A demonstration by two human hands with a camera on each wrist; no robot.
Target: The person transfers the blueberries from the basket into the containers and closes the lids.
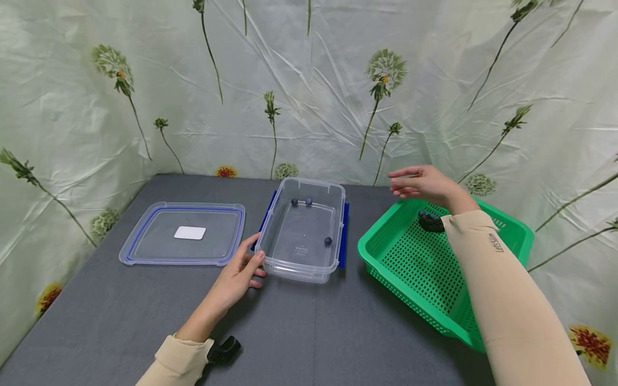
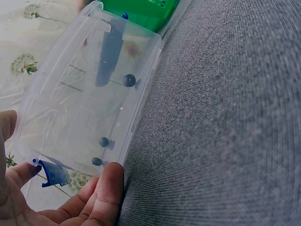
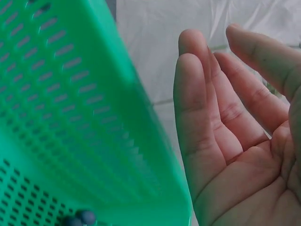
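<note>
A clear plastic food container (image 1: 301,230) with blue side latches stands on the table, three blueberries (image 1: 328,242) on its floor. My left hand (image 1: 240,273) holds its near left corner, thumb at the rim and fingers along the side. In the left wrist view one finger is right at a blue latch (image 2: 54,174). My right hand (image 1: 420,185) is over the far left rim of a green perforated basket (image 1: 386,257). Its fingers are loosely bent with nothing in the palm. A couple of dark blueberries (image 3: 86,217) lie inside the basket in the right wrist view.
To the container's left, a clear lid (image 1: 159,236) with a blue seal and a white label (image 1: 190,232) lies flat on the grey table (image 1: 285,332). A flower-printed curtain (image 1: 314,107) hangs behind and around the table. My right forearm crosses the basket's right part.
</note>
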